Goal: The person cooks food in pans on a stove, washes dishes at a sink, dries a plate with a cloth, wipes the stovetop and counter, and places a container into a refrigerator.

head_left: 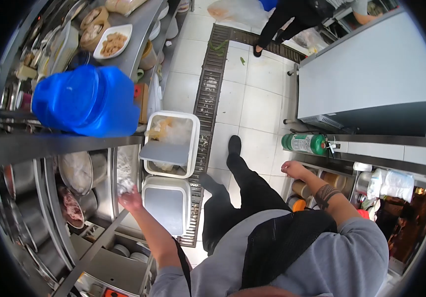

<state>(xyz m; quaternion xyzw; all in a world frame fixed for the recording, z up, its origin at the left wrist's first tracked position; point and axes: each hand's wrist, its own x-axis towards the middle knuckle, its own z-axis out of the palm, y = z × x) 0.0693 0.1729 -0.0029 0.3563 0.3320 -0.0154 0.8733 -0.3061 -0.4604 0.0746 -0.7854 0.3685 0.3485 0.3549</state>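
Head view, kitchen aisle: you stand on tile between a white cabinet (371, 74) and a steel rack (25, 151). On your left, 2 white bins sit side by side on the floor. The farther bin (194, 128) is part open, its gray lid (164, 153) askew over clear plastic and yellowish contents; the nearer bin (187, 198) is covered. Over the rack's front bar, a blue jug (91, 99) hides its contents. Lower in the rack, 1 pot (100, 171) holds something pale in plastic, and another pot (89, 204) holds pink pieces, apparently raw meat. Beyond the jug, a white dish (129, 32) carries tan chunks.

A clear, whitish bag (126, 171) lies in the rack beside the bins, your left hand (130, 199) at its near end. Slick film probably favors a full-palm hold over a pinch, wrist clear of the steel edge. Whether those fingers are clamped or merely touching, you cannot tell. Your right hand (293, 169), near the shelved jars (301, 188), shows nothing held; its fingers curl loosely, too small to tell whether the tips meet.
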